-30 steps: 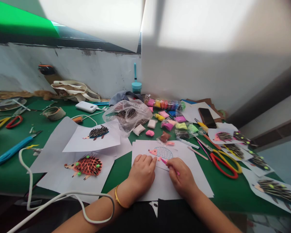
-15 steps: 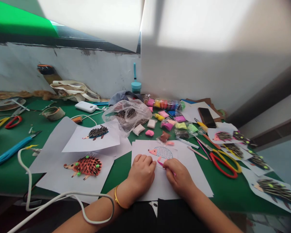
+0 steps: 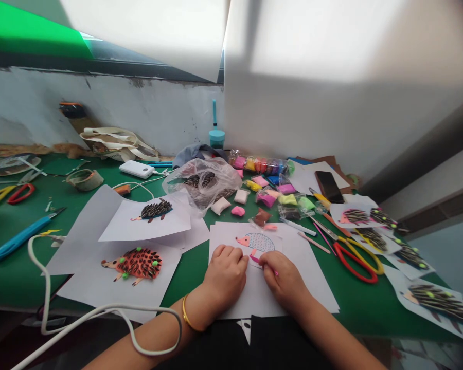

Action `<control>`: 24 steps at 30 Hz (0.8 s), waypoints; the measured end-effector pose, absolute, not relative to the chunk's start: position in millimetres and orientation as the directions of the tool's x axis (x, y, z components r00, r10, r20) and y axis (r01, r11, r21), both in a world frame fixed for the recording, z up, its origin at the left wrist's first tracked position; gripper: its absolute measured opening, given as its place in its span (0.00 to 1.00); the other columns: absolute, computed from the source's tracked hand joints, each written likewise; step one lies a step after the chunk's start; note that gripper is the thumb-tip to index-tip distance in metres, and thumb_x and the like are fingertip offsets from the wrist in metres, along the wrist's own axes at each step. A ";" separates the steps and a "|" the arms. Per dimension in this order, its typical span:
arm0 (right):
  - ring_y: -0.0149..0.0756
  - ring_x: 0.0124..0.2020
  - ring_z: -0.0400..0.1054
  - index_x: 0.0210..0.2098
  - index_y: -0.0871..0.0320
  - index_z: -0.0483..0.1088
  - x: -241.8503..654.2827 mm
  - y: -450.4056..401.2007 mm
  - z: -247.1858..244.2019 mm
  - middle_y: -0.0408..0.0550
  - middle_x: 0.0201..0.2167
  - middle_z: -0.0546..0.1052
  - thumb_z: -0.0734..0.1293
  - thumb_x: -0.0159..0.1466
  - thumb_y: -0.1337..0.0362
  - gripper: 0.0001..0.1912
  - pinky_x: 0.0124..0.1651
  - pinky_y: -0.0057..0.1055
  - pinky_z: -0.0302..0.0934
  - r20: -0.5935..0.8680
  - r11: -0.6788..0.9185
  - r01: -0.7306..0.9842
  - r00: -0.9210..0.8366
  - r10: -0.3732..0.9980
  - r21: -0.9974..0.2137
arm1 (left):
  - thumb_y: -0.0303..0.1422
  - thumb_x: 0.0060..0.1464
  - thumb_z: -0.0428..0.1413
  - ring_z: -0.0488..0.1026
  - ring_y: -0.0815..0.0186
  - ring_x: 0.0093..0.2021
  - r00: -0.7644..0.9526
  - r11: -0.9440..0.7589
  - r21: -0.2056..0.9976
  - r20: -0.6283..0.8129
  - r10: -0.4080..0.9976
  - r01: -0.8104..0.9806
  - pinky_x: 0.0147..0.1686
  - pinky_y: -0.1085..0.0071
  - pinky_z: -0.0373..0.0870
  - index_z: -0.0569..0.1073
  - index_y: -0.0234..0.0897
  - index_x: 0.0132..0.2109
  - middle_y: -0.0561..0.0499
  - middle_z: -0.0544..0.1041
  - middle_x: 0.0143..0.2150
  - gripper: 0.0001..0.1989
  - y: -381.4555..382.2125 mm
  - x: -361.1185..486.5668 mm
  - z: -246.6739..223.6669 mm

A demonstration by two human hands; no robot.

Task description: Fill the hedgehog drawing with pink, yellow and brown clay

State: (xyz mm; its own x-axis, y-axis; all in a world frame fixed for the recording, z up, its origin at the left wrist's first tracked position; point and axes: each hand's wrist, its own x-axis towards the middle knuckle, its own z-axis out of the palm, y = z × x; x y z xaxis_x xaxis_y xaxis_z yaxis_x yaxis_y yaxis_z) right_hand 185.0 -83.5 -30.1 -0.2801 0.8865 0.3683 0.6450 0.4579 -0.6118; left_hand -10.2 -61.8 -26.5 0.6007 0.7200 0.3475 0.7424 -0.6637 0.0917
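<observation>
A white sheet (image 3: 312,288) lies before me, with a hedgehog picture (image 3: 261,241) on it; its body is outlined in blue with small marks and its face is pink-orange. My right hand (image 3: 284,281) is closed on a pink tool (image 3: 254,258), whose flat tip touches the paper at the hedgehog's small pink leg. To the left, my left hand (image 3: 227,275) rests on the sheet with its fingers curled; whatever they hold, if anything, is hidden. A gold bracelet circles the left wrist.
Packets of coloured clay (image 3: 268,198) and a plastic bag (image 3: 204,182) lie behind the sheet. Scissors (image 3: 357,257) and a phone (image 3: 329,187) are at right. Finished hedgehog pictures (image 3: 139,266) lie on both sides. A white cable (image 3: 100,310) crosses the front left.
The pink tool and the fingers of my right hand have shifted very slightly at the hedgehog's leg. My left hand has stayed in place.
</observation>
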 end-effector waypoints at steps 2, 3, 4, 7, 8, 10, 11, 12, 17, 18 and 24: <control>0.39 0.36 0.66 0.36 0.56 0.66 184.9 -83.4 -30.2 0.47 0.32 0.73 0.57 0.65 0.71 0.08 0.39 0.35 0.61 0.368 0.450 0.640 -0.268 0.890 -0.622 | 0.27 0.55 0.55 0.67 0.58 0.41 0.601 -0.663 0.094 0.344 0.721 0.742 0.45 0.58 0.63 0.75 0.38 0.45 0.48 0.73 0.37 0.11 -62.0 -10.3 -26.3; 0.39 0.36 0.66 0.36 0.56 0.66 185.0 -83.5 -30.2 0.47 0.33 0.73 0.57 0.65 0.71 0.08 0.40 0.35 0.61 0.371 0.449 0.637 -0.263 0.891 -0.626 | 0.27 0.55 0.55 0.67 0.58 0.41 0.602 -0.663 0.095 0.340 0.723 0.743 0.45 0.58 0.63 0.75 0.38 0.45 0.48 0.73 0.37 0.11 -62.1 -10.3 -26.1; 0.38 0.36 0.66 0.36 0.56 0.66 185.1 -83.6 -30.3 0.47 0.33 0.73 0.57 0.65 0.71 0.08 0.40 0.35 0.61 0.375 0.450 0.633 -0.260 0.890 -0.629 | 0.27 0.55 0.54 0.67 0.58 0.41 0.603 -0.662 0.095 0.335 0.724 0.743 0.45 0.58 0.63 0.75 0.38 0.45 0.48 0.73 0.37 0.10 -62.2 -10.3 -25.7; 0.38 0.36 0.66 0.36 0.56 0.66 185.7 -83.9 -30.2 0.47 0.33 0.73 0.57 0.66 0.70 0.08 0.40 0.35 0.61 0.386 0.455 0.625 -0.255 0.887 -0.634 | 0.27 0.55 0.55 0.67 0.58 0.41 0.603 -0.659 0.096 0.325 0.729 0.746 0.46 0.58 0.63 0.75 0.38 0.44 0.48 0.73 0.37 0.10 -62.4 -10.2 -24.5; 0.38 0.36 0.66 0.36 0.56 0.66 185.9 -83.9 -30.1 0.47 0.33 0.73 0.57 0.66 0.70 0.08 0.39 0.35 0.61 0.387 0.456 0.626 -0.254 0.886 -0.633 | 0.27 0.55 0.55 0.67 0.58 0.41 0.603 -0.659 0.096 0.324 0.729 0.746 0.46 0.58 0.63 0.75 0.38 0.44 0.48 0.73 0.37 0.10 -62.4 -10.1 -24.2; 0.38 0.35 0.66 0.36 0.56 0.66 186.1 -83.9 -29.9 0.47 0.33 0.73 0.57 0.66 0.70 0.08 0.39 0.35 0.61 0.384 0.454 0.629 -0.256 0.887 -0.631 | 0.27 0.54 0.55 0.67 0.58 0.41 0.604 -0.659 0.095 0.319 0.730 0.746 0.45 0.58 0.63 0.75 0.38 0.43 0.48 0.73 0.37 0.09 -62.5 -10.1 -23.8; 0.38 0.35 0.66 0.36 0.56 0.66 186.1 -83.9 -29.8 0.47 0.33 0.73 0.57 0.66 0.70 0.08 0.39 0.35 0.61 0.380 0.453 0.630 -0.258 0.888 -0.630 | 0.27 0.54 0.55 0.67 0.58 0.41 0.605 -0.658 0.094 0.316 0.731 0.747 0.45 0.58 0.63 0.75 0.37 0.43 0.48 0.73 0.37 0.09 -62.5 -10.1 -23.8; 0.38 0.36 0.66 0.36 0.56 0.66 186.0 -83.9 -29.7 0.47 0.33 0.73 0.57 0.66 0.70 0.08 0.39 0.35 0.61 0.377 0.452 0.630 -0.260 0.889 -0.631 | 0.27 0.54 0.55 0.67 0.58 0.40 0.606 -0.659 0.093 0.314 0.731 0.746 0.45 0.58 0.63 0.75 0.37 0.43 0.48 0.73 0.37 0.09 -62.5 -10.1 -23.9; 0.39 0.36 0.67 0.36 0.55 0.66 185.9 -83.4 -30.1 0.47 0.33 0.73 0.57 0.65 0.70 0.08 0.39 0.35 0.61 0.371 0.448 0.628 -0.260 0.891 -0.636 | 0.27 0.55 0.54 0.67 0.57 0.41 0.602 -0.660 0.093 0.328 0.728 0.746 0.45 0.58 0.63 0.74 0.37 0.45 0.47 0.73 0.37 0.10 -62.4 -9.8 -25.1; 0.38 0.36 0.66 0.36 0.56 0.66 185.9 -83.4 -30.1 0.47 0.33 0.73 0.57 0.65 0.70 0.08 0.39 0.35 0.61 0.369 0.447 0.629 -0.261 0.892 -0.636 | 0.27 0.55 0.54 0.67 0.57 0.41 0.602 -0.659 0.094 0.328 0.728 0.746 0.46 0.58 0.63 0.75 0.37 0.44 0.47 0.73 0.37 0.10 -62.3 -9.7 -25.1; 0.37 0.34 0.66 0.35 0.56 0.66 185.4 -83.1 -28.6 0.46 0.31 0.73 0.57 0.65 0.71 0.08 0.38 0.34 0.61 0.366 0.471 0.618 -0.299 0.881 -0.629 | 0.26 0.55 0.54 0.68 0.57 0.41 0.591 -0.647 0.111 0.313 0.743 0.754 0.45 0.58 0.64 0.75 0.38 0.44 0.48 0.73 0.37 0.10 -62.8 -9.3 -23.9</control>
State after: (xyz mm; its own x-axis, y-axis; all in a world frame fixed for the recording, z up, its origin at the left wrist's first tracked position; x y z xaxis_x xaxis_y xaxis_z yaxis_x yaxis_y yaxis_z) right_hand 185.4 -83.1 -28.6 -0.2992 0.8811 0.3663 0.6184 0.4714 -0.6288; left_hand -9.3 -62.8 -23.9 0.5914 0.7431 0.3132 0.7543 -0.6471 0.1109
